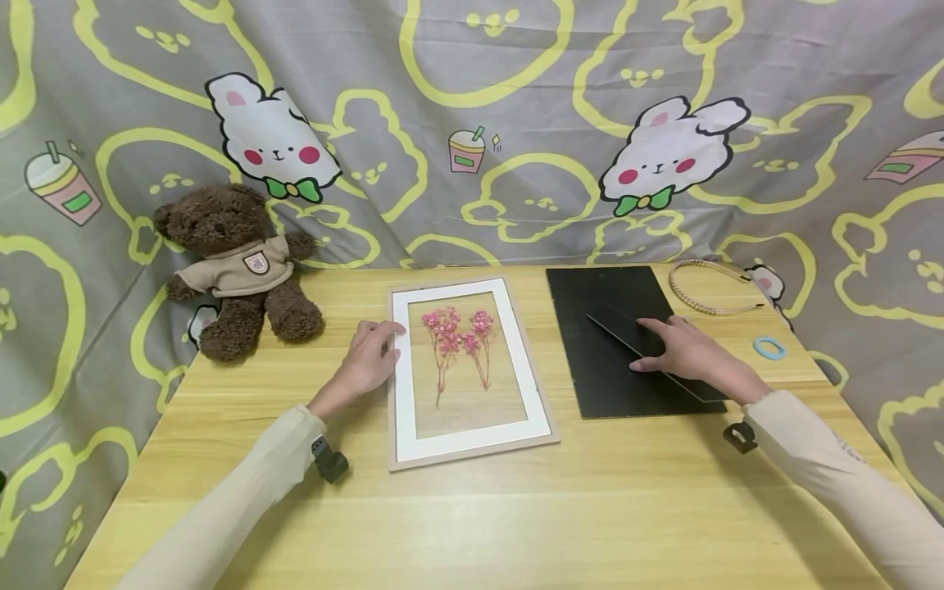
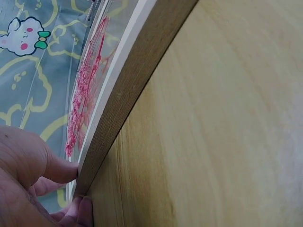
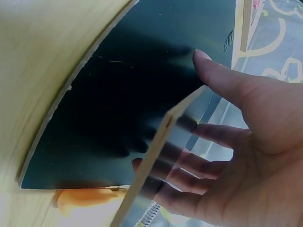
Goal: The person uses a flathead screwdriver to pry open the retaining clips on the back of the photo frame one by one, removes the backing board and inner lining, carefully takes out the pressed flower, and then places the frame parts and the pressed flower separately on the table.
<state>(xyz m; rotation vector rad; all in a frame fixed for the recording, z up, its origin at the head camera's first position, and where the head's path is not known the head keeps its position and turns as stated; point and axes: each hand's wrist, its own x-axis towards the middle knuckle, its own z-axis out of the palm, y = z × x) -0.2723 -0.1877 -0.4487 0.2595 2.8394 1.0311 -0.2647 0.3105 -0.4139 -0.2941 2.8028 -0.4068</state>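
A picture frame (image 1: 546, 430) with a white mat lies left of centre on the wooden table. Pink dried flowers (image 1: 445, 328) show behind its clear pane. At the frame's left edge my left hand (image 1: 365, 356) pinches the border, thumb on one side and curled fingertips at the other, as the left wrist view shows. To the right lies a black backing board (image 1: 590, 373). Over it, my right hand (image 1: 682, 348) holds a tilted black flap (image 1: 615, 322), with thumb and fingers on either side. Some fingertips in the right wrist view (image 3: 201, 127) lie against its glossy face.
A brown teddy bear (image 1: 254, 287) in a beige top sits at the back left. Behind the board's right corner lies a beaded headband (image 1: 680, 293), and a light-blue ring (image 1: 770, 348) is near the right edge. A patterned curtain (image 1: 516, 123) surrounds the table.
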